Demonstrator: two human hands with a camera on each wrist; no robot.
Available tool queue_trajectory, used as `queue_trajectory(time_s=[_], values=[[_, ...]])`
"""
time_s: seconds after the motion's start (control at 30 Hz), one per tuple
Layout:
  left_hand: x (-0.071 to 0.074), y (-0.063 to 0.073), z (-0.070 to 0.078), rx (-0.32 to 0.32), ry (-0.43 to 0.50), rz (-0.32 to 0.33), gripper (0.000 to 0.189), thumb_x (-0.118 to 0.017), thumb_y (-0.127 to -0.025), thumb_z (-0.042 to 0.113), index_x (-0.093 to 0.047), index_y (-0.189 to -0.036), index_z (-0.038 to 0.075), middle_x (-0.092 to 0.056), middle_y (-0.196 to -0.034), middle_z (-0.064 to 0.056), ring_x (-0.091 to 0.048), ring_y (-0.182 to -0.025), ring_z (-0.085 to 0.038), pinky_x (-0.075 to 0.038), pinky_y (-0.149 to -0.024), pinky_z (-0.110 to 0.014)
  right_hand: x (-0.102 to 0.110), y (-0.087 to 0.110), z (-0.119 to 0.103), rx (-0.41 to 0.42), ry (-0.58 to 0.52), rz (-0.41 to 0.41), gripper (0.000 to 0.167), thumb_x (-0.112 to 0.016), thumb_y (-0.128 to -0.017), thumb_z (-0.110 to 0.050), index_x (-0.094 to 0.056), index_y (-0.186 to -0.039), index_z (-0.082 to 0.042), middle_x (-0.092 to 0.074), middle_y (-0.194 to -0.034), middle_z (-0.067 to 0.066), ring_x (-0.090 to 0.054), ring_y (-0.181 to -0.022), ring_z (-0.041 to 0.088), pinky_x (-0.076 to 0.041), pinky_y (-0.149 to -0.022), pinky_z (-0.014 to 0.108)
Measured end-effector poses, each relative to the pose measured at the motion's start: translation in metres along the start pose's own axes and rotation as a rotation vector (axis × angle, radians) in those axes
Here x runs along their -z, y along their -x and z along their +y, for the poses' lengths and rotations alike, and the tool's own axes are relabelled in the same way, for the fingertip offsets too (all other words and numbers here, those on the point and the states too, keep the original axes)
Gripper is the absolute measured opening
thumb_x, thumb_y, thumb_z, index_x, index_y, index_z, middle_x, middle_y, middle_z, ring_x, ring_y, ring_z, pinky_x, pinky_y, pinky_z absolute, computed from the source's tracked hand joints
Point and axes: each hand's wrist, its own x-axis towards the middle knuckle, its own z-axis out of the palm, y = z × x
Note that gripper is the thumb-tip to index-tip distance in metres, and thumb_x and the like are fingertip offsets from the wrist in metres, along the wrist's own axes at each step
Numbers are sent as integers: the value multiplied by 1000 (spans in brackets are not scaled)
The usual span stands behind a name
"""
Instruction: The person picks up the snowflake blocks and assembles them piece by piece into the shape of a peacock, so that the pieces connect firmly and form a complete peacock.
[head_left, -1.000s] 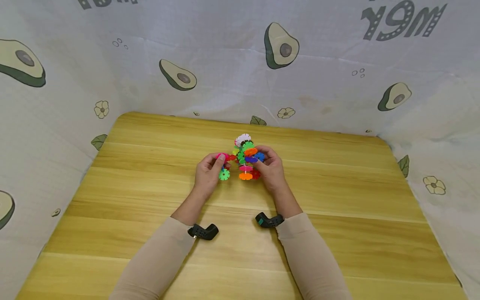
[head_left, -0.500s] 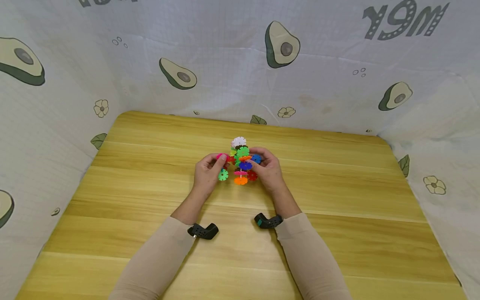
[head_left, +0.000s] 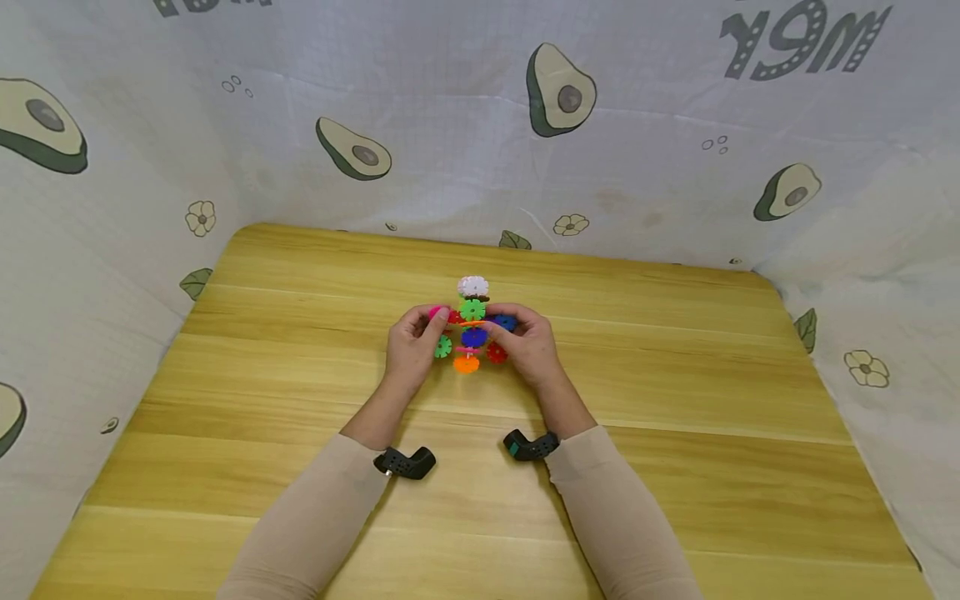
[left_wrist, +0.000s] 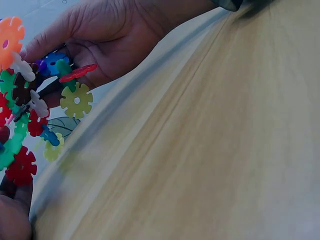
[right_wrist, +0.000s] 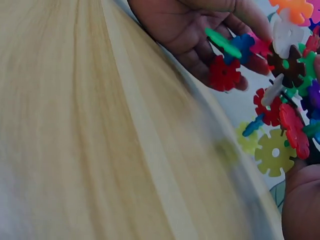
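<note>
Both hands hold a model built of slotted plastic snowflake discs (head_left: 473, 311) in many colours, raised over the table at mid-view. My left hand (head_left: 411, 346) pinches a pink disc at the model's left side between thumb and fingers. My right hand (head_left: 534, 346) grips the right side, its thumb by an orange disc and fingers behind. White discs (head_left: 473, 287) stand at the top and an orange disc (head_left: 467, 364) hangs at the bottom. In the left wrist view, a yellow disc (left_wrist: 76, 101) sticks out below the right palm. A brown disc (right_wrist: 286, 66) shows mid-model in the right wrist view.
The wooden table (head_left: 675, 358) lies under both arms. A white cloth (head_left: 457, 125) printed with avocados and flowers hangs behind it and at its sides. Black wrist straps (head_left: 407, 462) sit at the sleeve cuffs.
The model has shifted left and slightly nearer, and has turned so its blue disc faces the camera more. The right hand has moved left with it; the left hand has barely moved.
</note>
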Motion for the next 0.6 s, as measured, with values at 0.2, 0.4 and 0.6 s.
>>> queue_trajectory(time_s=[0.2, 0.4, 0.6], values=[[2, -1, 0, 28, -31, -33, 36, -58, -106, 26, -64, -133, 4, -67, -135, -13, -63, -120, -19, -50, -97, -16, -2, 2, -1, 76, 50, 97, 21, -78, -88, 0, -75, -109, 0, -73, -115, 14, -70, -97, 7, -60, -83, 18], [0, 3, 2, -6, -97, -110, 45, -63, -103, 29, -58, -141, 5, -61, -141, -13, -59, -119, -24, -49, -96, -22, -5, 1, 6, 218, 244, 336, 20, -84, -85, -11, -75, -98, 1, -74, -111, 18, -69, -108, 17, -55, -100, 23], [-5, 4, -2, -80, -336, -221, 58, -80, -91, 23, -58, -143, 10, -66, -130, -10, -66, -107, -24, -59, -93, -32, -9, 5, 10, 199, 413, 433, 21, -85, -85, -17, -74, -95, -3, -73, -101, 14, -67, -103, 27, -57, -96, 40]])
